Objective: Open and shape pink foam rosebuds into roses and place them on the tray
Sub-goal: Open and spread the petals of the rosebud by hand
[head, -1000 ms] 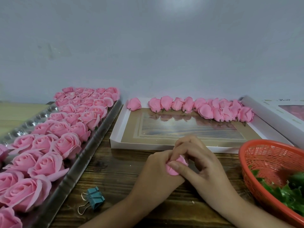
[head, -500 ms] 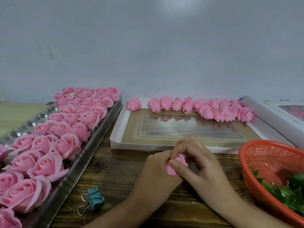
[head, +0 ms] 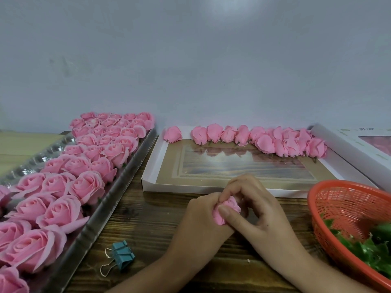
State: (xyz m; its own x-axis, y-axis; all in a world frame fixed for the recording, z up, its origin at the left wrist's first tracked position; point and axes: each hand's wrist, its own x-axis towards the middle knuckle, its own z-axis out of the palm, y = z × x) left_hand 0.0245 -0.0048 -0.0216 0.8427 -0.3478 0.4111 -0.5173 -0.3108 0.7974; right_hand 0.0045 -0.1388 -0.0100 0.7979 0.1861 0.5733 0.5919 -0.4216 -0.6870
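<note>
The left hand (head: 198, 223) cups the pink foam rosebud (head: 218, 219) from beneath, fingers curled round its base. The right hand (head: 260, 210) closes over the top, with the thumb pressed on the near petals and the fingertips hooked over the far side. Both hands grasp the one bud, held just above the wooden table (head: 148, 220).

The step in hand appears to be the opening, with the outer petals being worked back from the tight core. How far they have spread is hard to tell, because the fingers cover most of the bud.

Near the left wrist lies a teal binder clip (head: 123, 255). Further left of that hand runs the metal tray (head: 110, 199), packed with finished roses (head: 86, 187) in close rows. Straight ahead of the hands sits a shallow white box (head: 148, 180). A line of closed buds (head: 254, 140) runs along its far edge, and one bud lies apart at the left end. Just right of the right hand stands an orange basket (head: 349, 199) holding green leaves (head: 370, 250).

The next move probably calls for light, even pressure, flaring the petals all round without creasing the soft foam. Once the bud reads as a rose, it has to travel leftward to the tray. The rows there look tightly filled, so a gap must be found and the rose set down upright without crushing its neighbours.
</note>
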